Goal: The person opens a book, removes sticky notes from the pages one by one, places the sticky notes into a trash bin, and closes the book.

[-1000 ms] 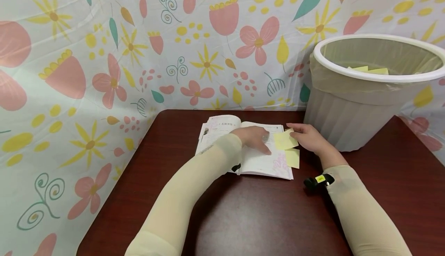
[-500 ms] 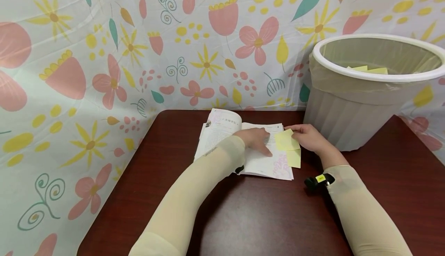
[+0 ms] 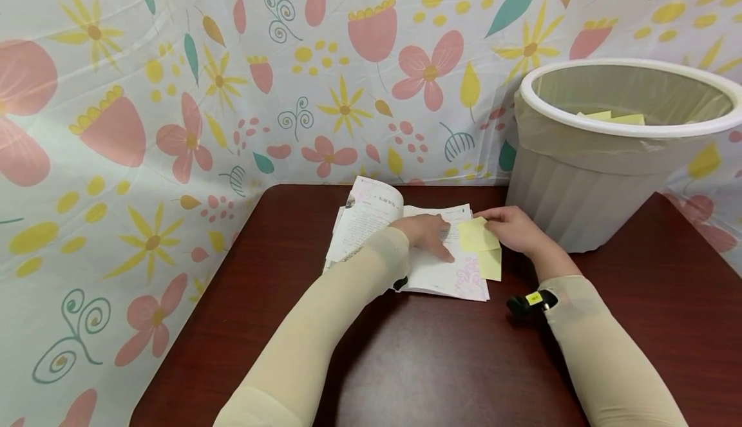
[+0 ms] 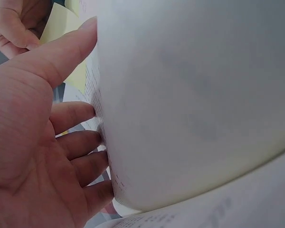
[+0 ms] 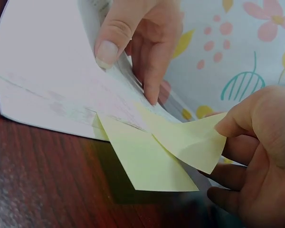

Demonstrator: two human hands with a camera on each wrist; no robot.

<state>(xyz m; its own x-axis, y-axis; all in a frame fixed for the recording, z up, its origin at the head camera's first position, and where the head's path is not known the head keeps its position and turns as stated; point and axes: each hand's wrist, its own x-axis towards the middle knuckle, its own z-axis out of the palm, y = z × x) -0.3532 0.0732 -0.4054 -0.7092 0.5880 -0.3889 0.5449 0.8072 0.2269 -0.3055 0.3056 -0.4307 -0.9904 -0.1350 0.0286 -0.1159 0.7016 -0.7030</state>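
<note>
An open book (image 3: 371, 211) with printed pages lies on the table. My left hand (image 3: 426, 232) rests on its right-hand page, fingers spread and fairly straight; the left wrist view shows the thumb and fingertips (image 4: 102, 190) against the paper. Two yellow sticky notes jut from the right page edge. The upper sticky note (image 5: 194, 142) is pinched at its outer edge between the thumb and fingers of my right hand (image 3: 513, 228), and it bends upward. Below it, the other sticky note (image 5: 145, 161) hangs past the page edge, untouched.
A grey trash bin (image 3: 565, 189) with a clear liner and white rim stands at the back right; yellow sticky notes (image 3: 623, 119) show inside. Behind the dark wooden table (image 3: 406, 362) hangs a floral cloth (image 3: 342, 92). A black wrist camera (image 3: 524, 304) sits on the right forearm.
The book's left page has lifted and shifted upward. The upper sticky note has moved very slightly right with my right hand's pinch. My left hand has stayed nearly in place.
</note>
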